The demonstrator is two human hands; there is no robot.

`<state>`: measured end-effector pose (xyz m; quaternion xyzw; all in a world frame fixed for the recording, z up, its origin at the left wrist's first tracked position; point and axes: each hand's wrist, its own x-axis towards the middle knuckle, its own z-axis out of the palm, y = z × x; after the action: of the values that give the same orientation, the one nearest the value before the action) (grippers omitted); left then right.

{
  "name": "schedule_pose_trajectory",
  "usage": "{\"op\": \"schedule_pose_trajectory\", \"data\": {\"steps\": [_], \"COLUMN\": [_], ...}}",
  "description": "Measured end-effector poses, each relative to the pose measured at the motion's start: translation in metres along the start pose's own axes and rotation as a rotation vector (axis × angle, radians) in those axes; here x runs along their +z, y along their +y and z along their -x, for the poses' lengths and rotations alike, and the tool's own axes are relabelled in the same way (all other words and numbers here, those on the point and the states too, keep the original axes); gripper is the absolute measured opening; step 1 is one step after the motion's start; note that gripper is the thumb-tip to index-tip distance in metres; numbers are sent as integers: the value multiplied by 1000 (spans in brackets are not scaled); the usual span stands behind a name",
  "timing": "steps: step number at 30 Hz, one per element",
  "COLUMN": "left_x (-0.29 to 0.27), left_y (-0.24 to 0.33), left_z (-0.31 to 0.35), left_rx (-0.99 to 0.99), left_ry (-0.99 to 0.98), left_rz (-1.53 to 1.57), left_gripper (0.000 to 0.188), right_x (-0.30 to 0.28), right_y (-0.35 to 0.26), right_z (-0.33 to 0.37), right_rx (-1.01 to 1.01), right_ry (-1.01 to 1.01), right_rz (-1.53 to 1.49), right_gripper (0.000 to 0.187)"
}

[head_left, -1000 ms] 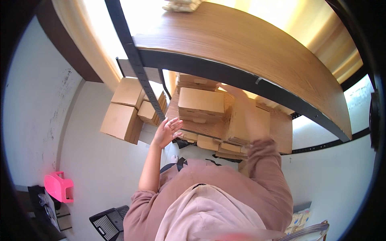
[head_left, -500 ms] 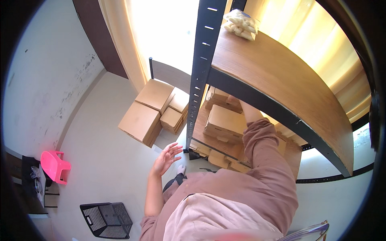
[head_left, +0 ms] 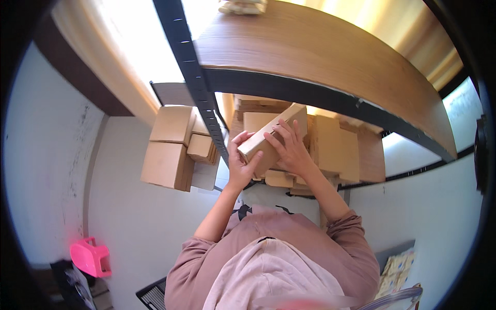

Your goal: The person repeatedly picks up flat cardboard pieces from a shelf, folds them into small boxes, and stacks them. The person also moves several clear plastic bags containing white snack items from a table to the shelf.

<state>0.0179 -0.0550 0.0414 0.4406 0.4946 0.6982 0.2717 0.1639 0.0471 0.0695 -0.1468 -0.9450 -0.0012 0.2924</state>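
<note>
A flat brown cardboard box (head_left: pixel 269 135) is held tilted in front of me, its right end raised. My left hand (head_left: pixel 242 161) grips the lower left end, thumb on the near face. My right hand (head_left: pixel 290 149) lies against the box's near side and upper edge, fingers spread over it. Behind the box, more cardboard boxes (head_left: pixel 330 144) stand on the lower level of a black metal shelving rack (head_left: pixel 289 82).
The rack's wooden upper shelf (head_left: pixel 320 46) juts out above my hands, with a bag of pale items (head_left: pixel 243 6) on it. Stacked cartons (head_left: pixel 165 163) stand left of the rack post. A pink plastic stool (head_left: pixel 90 257) and a black basket (head_left: pixel 152 294) are at lower left.
My right hand has come out from the lower shelf with a cardboard box. My left hand, free before, now grips it too. The view has turned to the right.
</note>
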Motion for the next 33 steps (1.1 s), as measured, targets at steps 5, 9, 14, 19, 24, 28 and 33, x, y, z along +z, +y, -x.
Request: {"op": "schedule_pose_trajectory", "data": {"steps": [5,9,14,19,24,28,33], "left_x": [7,13,24,42,52,51,48], "left_y": [7,2,9,7,18,16,8], "left_z": [7,7,4,1,-6,-12,-15], "left_rx": [162,229,414,597,546,607,593], "left_ry": [-117,-274,-553,-450,-396,-452,-515], "left_rz": [90,150,37,-110,-186,-174,-190], "left_gripper": [39,39,35,34,38,40,41], "right_x": [-44,-67,-92,-89,-87,-88,-102], "right_y": [-9,8,10,5,-3,-8,-17], "right_z": [32,76,122,132,129,133,126], "right_rx": [358,808,1116,793,689,653,656], "right_ry": [322,601,420,582,694,658,637], "right_rz": [-156,-902,-1253,-1136,-973,-833,-686], "right_gripper": [93,90,80,51,51,60,75]}}
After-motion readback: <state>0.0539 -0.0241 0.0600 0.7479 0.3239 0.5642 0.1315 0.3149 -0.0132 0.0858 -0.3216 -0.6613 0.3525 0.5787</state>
